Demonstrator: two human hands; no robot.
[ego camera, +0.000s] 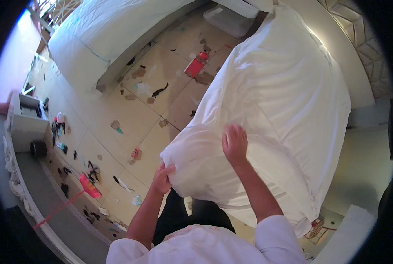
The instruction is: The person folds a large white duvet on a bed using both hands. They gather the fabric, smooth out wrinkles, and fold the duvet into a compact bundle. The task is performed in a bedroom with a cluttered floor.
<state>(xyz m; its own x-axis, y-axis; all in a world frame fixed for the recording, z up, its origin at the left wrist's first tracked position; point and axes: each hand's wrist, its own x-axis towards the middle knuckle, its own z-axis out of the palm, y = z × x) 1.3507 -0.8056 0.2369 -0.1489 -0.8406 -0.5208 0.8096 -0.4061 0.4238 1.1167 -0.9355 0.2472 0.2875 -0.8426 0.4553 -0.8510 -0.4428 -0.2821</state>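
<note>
Before me a white bed sheet or duvet cover (275, 89) spreads over a bed, with its near end bunched and hanging over the edge. My left hand (163, 176) grips the near left corner of the white cloth, thumb on top. Over the middle of the near part is my right hand (235, 143), back up, fingers pointing away and blurred. Nothing shows in it; whether it touches the cloth is unclear.
Scraps and dark bits litter the tiled floor (150, 122), with a red box (194, 67) among them. A pink broom (90, 186) lies at left, near a white cabinet (28, 122). Another white-covered bed (94, 39) stands far left. A padded headboard (358, 39) is at right.
</note>
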